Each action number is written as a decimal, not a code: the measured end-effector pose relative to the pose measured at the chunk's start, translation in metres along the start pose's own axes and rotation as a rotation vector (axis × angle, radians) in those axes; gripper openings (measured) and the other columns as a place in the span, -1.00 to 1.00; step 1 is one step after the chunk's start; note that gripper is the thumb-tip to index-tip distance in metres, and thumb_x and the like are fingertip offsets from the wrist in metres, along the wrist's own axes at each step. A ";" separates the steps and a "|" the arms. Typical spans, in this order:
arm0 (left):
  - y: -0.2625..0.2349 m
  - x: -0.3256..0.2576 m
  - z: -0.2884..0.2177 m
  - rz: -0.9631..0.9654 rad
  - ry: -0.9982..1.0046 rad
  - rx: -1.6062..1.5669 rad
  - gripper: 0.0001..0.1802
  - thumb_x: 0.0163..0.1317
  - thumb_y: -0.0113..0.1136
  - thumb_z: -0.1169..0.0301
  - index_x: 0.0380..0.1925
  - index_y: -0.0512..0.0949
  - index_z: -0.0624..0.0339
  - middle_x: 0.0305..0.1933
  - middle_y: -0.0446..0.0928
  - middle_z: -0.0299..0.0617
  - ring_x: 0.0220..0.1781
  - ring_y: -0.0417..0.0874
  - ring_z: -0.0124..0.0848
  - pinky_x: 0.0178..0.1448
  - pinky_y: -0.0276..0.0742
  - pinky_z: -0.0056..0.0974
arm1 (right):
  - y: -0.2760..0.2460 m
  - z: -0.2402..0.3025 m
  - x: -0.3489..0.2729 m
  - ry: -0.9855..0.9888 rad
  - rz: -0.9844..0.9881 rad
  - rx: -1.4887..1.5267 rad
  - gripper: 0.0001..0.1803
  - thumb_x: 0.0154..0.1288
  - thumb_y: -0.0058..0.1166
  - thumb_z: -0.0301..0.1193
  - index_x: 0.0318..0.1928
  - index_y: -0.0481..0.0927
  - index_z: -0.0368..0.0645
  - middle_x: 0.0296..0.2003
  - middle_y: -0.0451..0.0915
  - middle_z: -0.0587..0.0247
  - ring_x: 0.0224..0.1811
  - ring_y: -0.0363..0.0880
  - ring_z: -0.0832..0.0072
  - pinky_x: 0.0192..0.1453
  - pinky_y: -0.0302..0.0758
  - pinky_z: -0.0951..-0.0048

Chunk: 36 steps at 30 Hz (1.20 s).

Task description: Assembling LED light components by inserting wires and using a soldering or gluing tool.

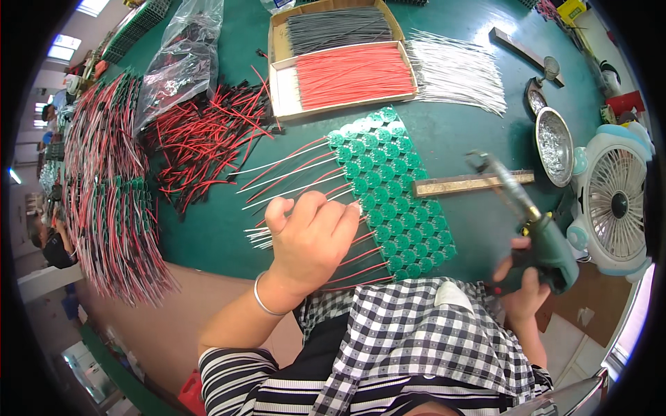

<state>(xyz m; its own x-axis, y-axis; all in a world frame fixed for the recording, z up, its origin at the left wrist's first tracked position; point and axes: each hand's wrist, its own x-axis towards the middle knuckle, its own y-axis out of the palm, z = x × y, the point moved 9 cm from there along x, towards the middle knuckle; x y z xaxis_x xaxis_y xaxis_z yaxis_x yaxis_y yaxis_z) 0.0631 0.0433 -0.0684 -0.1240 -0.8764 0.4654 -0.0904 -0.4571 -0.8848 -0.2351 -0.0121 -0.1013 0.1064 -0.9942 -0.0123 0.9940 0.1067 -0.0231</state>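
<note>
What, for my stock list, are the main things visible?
Table: one, green, underneath
Board panel: one, green, centre
Red wires: many, red, front box
Grey wires: many, grey, rear box
White wires: many, white, beside boxes
Leads: many, red-black, left heap
Wired boards: many, green, far left
Bag: one, clear, behind leads
Bar: one, brown, beside panel
Dish: one, silver, beside fan
Fan: one, white-blue, right
Gun-shaped tool: one, green, right hand
Left hand: one, bare, over panel wires
Right hand: one, bare, on tool

Circuit panel [399,201]: green discs in rows, flat on the worktop [461,142] before you
Wires [261,238]: red, white, along its left edge
Soldering gun [553,253]: dark green, raised at your right
</note>
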 end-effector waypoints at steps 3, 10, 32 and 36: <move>-0.005 -0.001 0.002 -0.028 -0.050 -0.016 -0.84 -0.03 0.27 0.36 -0.38 0.69 -0.08 -0.45 0.51 -0.56 -0.26 0.46 -0.52 -0.01 0.03 -0.15 | 0.023 -0.017 -0.012 0.144 0.190 0.062 -0.44 0.23 0.05 -0.25 0.15 0.33 -0.34 -0.27 0.53 0.09 -0.55 0.52 0.42 -0.40 0.47 0.44; -0.011 -0.020 -0.007 -0.010 -0.114 -0.026 -0.81 0.05 0.21 0.34 -0.30 0.68 -0.12 -0.40 0.45 -0.55 -0.20 0.45 -0.48 0.04 0.01 -0.08 | 0.068 0.012 -0.019 -0.278 0.703 -0.618 -0.69 0.05 0.13 -0.54 -0.12 0.59 -0.24 -0.23 0.62 0.08 -0.21 0.63 0.25 -0.11 0.57 0.27; -0.005 -0.021 -0.010 -0.046 -0.095 -0.096 -0.84 0.01 0.23 0.35 -0.35 0.67 -0.08 -0.41 0.45 -0.54 -0.18 0.45 -0.48 0.03 0.02 -0.08 | 0.090 0.027 -0.023 -0.356 0.690 -0.542 -0.79 0.01 0.11 -0.56 -0.26 0.63 -0.19 -0.33 0.65 0.16 -0.31 0.63 0.18 -0.20 0.54 0.26; -0.005 -0.021 -0.010 -0.047 -0.094 -0.095 -0.84 0.01 0.23 0.35 -0.36 0.67 -0.07 -0.41 0.45 -0.53 -0.18 0.45 -0.48 0.02 0.03 -0.08 | 0.090 0.023 -0.024 -0.314 0.701 -0.522 -0.78 0.00 0.11 -0.59 -0.26 0.63 -0.19 -0.33 0.65 0.16 -0.31 0.63 0.18 -0.20 0.54 0.28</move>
<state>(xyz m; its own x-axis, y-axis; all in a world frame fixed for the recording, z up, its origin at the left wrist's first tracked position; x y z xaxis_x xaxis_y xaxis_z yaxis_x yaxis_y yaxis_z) 0.0564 0.0653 -0.0737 -0.0244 -0.8670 0.4977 -0.1877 -0.4851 -0.8541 -0.1476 0.0206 -0.0804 0.7565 -0.6496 0.0761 0.5712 0.5995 -0.5606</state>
